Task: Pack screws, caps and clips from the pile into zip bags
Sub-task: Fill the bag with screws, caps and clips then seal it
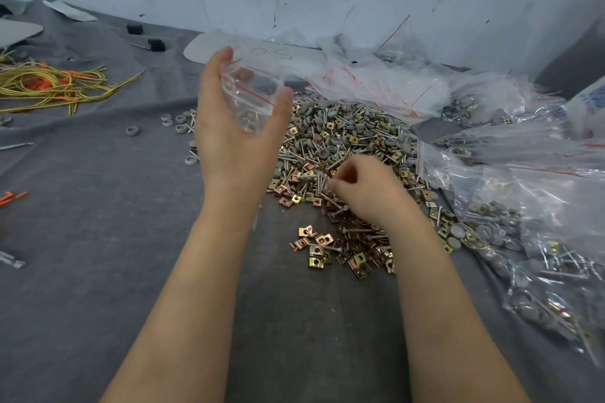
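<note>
Matt, lightly creased grey cloth (98, 206) underneath. Glossy clear plastic zip bag (252, 91). Shiny brass-toned square metal clips (316, 250), bright silver metal screws (304, 177), dull grey round plastic caps (327, 114).

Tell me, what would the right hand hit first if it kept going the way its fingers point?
Probably the pile of screws and clips: the right hand, fingers curled, aims forward and down at it, just ahead. Depth is unclear; it may already touch it.
</note>
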`<state>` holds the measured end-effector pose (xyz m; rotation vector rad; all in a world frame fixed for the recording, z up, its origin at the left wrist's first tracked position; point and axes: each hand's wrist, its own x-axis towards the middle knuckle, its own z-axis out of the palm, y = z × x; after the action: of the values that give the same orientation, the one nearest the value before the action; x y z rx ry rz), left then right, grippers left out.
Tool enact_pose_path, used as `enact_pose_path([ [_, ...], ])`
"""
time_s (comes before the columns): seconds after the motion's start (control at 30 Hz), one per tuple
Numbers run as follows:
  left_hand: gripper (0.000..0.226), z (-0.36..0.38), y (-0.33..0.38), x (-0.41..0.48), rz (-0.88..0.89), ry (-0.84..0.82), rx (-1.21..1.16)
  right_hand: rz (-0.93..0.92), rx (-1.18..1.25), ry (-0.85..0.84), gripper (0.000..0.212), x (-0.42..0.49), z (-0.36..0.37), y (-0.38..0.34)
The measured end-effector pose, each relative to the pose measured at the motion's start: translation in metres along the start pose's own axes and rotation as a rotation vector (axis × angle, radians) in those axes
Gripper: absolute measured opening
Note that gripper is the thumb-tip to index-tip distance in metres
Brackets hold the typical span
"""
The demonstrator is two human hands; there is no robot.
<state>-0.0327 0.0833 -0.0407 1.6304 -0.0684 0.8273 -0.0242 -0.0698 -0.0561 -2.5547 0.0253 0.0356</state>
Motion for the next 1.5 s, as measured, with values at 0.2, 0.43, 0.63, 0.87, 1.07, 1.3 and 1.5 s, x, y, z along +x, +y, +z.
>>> enact_pose_path([
  [0.2, 0.073, 0.021, -0.018, -0.015, -0.066, -0.465, 0.251, -0.14, 0.62, 0.404, 0.012, 0.005, -0.008, 0.008],
  [0.43, 0.076, 0.032, -0.023, -0.02, 0.022, -0.519, 0.378, -0.314, 0.682, 0.243, 0.015, 0.002, -0.007, 0.001],
  [0.63, 0.077, 0.03, -0.024, -0.019, -0.035, -0.466, 0.336, -0.164, 0.419, 0.435, 0.01, 0.002, -0.014, 0.012],
  [0.87, 0.072, 0.027, -0.026, -0.017, -0.129, -0.425, 0.276, 0.074, -0.22, -0.168, 0.016, -0.003, -0.012, 0.014],
  [1.07, 0.074, 0.028, -0.028, -0.017, -0.139, -0.426, 0.291, 0.058, -0.21, -0.045, 0.015, 0.001, -0.009, 0.016],
  [1.3, 0.076, 0.031, -0.033, -0.02, -0.13, -0.491, 0.354, -0.004, 0.231, 0.243, 0.013, 0.008, -0.01, 0.023],
  [1.5, 0.078, 0.033, -0.034, -0.022, -0.107, -0.54, 0.403, -0.084, 0.865, 0.572, 0.015, 0.007, -0.012, 0.014],
])
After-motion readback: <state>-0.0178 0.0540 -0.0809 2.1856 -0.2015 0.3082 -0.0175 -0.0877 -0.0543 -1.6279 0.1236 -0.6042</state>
